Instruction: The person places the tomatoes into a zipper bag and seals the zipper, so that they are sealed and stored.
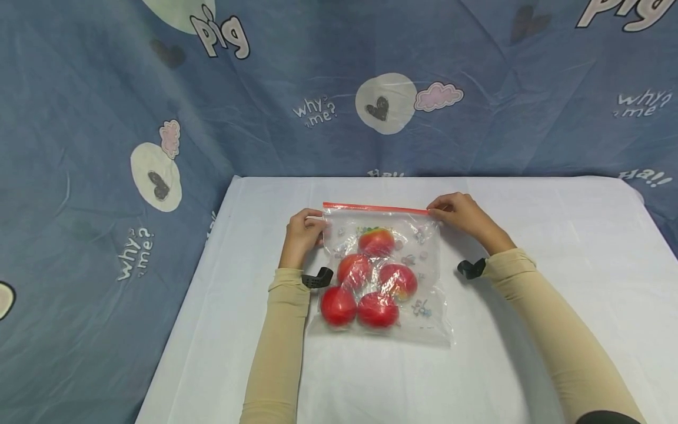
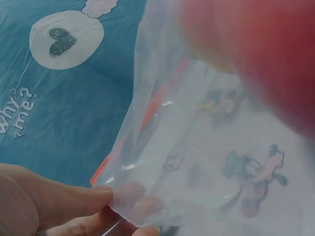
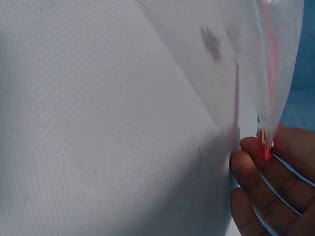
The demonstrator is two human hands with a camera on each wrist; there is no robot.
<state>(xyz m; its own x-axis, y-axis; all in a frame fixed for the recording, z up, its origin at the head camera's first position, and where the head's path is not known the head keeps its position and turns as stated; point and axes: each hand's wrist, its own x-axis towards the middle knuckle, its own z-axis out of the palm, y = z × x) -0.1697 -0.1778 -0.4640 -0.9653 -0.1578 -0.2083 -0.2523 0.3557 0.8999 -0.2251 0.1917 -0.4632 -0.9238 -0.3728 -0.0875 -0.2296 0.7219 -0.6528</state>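
A clear zip-lock bag point(image 1: 426, 321) with a red strip point(image 1: 371, 206) along its top and small cartoon prints lies on the white table. Inside it are several round red fruits point(image 1: 339, 306), yellowish in places, that look like apples. My left hand point(image 1: 303, 235) pinches the bag's top left corner between thumb and fingers; the left wrist view shows this hand point(image 2: 59, 206) at the corner of the plastic. At the opposite top corner, my right hand point(image 1: 468, 218) pinches the end of the red strip. The right wrist view shows that hand point(image 3: 275, 182) gripping the edge.
A white cloth covers the table point(image 1: 556, 235). Behind it and on the left hangs a blue printed curtain point(image 1: 296, 59). Black wrist mounts point(image 1: 318, 278) stick out from both sleeves, the left one close to the bag's side.
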